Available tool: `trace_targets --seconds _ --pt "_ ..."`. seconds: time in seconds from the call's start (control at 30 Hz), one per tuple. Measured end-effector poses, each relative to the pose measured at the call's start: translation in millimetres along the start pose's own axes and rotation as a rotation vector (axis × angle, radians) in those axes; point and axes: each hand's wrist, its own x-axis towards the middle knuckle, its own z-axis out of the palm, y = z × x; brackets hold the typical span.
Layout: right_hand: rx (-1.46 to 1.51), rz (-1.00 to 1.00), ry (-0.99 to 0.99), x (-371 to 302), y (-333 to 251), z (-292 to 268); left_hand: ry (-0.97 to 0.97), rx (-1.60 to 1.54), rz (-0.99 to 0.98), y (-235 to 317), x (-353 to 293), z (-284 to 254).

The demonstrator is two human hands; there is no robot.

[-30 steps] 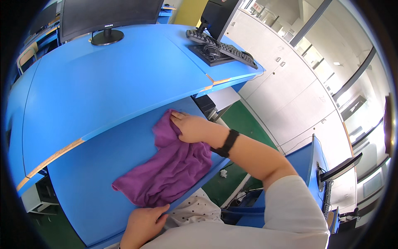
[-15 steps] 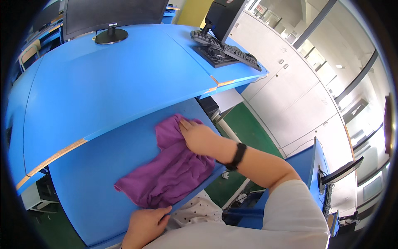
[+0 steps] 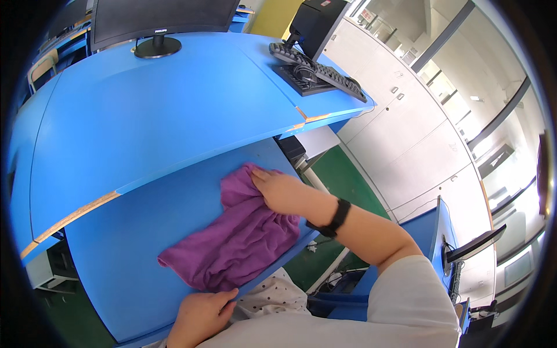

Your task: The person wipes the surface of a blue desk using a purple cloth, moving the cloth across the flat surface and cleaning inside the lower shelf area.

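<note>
Here, the right hand lies flat with its fingers spread on the far end of a purple cloth. The left hand pinches the near edge of the cloth, fingers closed on it. The cloth is soft and crumpled, with many folds, wide at 7 o'clock and narrow at 1 o'clock. It lies on the lower blue shelf of the desk. A black band sits on the right wrist. At 12 o'clock, on the blue desk top, stand a monitor and a black keyboard.
</note>
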Motion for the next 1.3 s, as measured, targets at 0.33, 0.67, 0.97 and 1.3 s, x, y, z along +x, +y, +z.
trace_targets --seconds 0.33,0.67,0.97,1.3 --pt "-0.059 -0.005 0.067 22 3 3 -0.058 0.049 -0.008 -1 1 -1" --pt "-0.114 0.081 -0.133 17 -15 -13 0.008 0.019 0.007 -4 -2 5" --pt "0.016 0.038 -0.142 15 -18 -31 0.061 -0.011 -0.023 -9 -6 -2" --pt "0.117 0.012 -0.104 37 20 -21 0.064 0.014 0.054 -4 2 2"
